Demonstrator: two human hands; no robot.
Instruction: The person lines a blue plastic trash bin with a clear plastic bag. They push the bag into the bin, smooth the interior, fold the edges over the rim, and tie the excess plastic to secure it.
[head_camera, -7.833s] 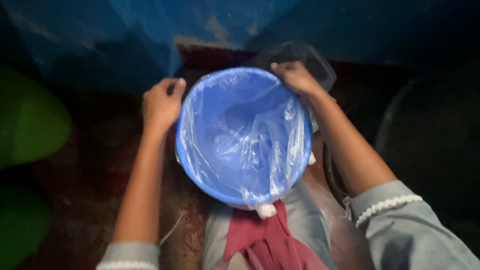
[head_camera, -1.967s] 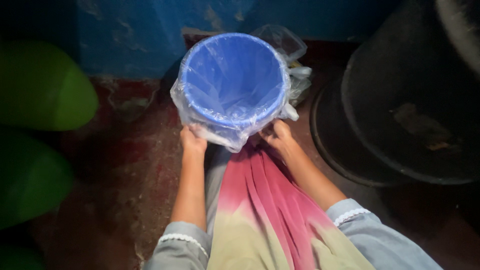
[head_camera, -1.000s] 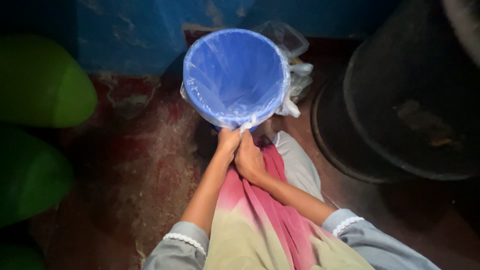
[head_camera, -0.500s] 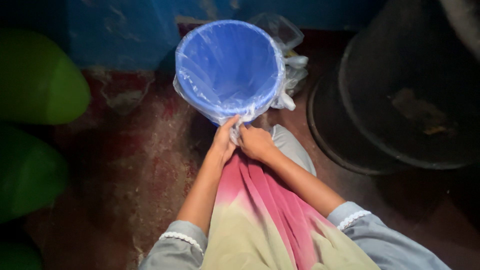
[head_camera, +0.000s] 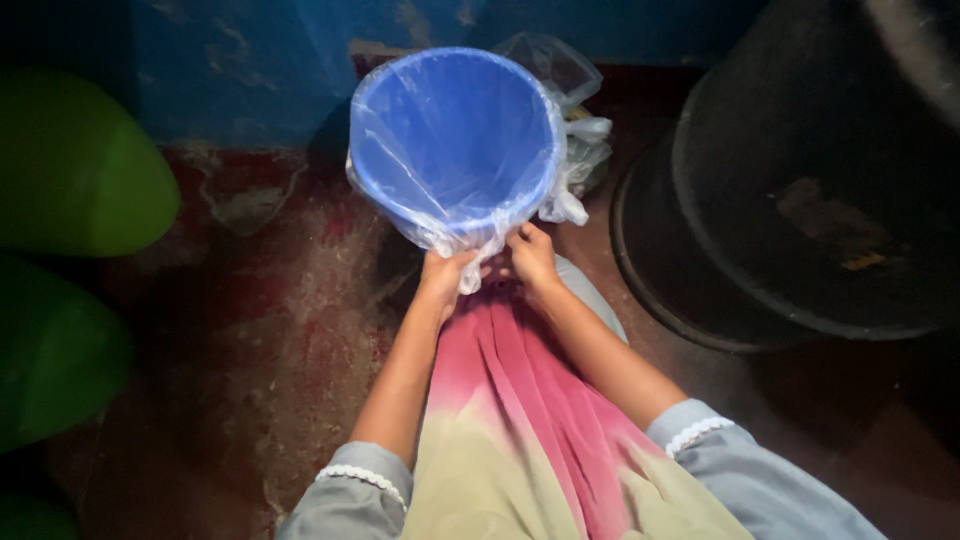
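Note:
A blue plastic bucket (head_camera: 450, 140) stands on the floor before me, lined with a clear plastic bag (head_camera: 395, 205) folded over its rim. My left hand (head_camera: 445, 275) and my right hand (head_camera: 530, 257) meet at the near side of the bucket. Both pinch the gathered, twisted loose end of the bag just under the rim. A pink and yellow cloth (head_camera: 520, 420) hangs down between my forearms.
A large black drum (head_camera: 830, 200) stands at the right on a dark round base. Two green rounded containers (head_camera: 70, 180) sit at the left. Another clear plastic bag (head_camera: 575, 85) lies behind the bucket against a blue wall (head_camera: 250, 60). The floor (head_camera: 260, 320) is worn red.
My hands came from the bucket's far rim to its near side, then drew together. They now grip the bunched bag edge, which was spread loose before.

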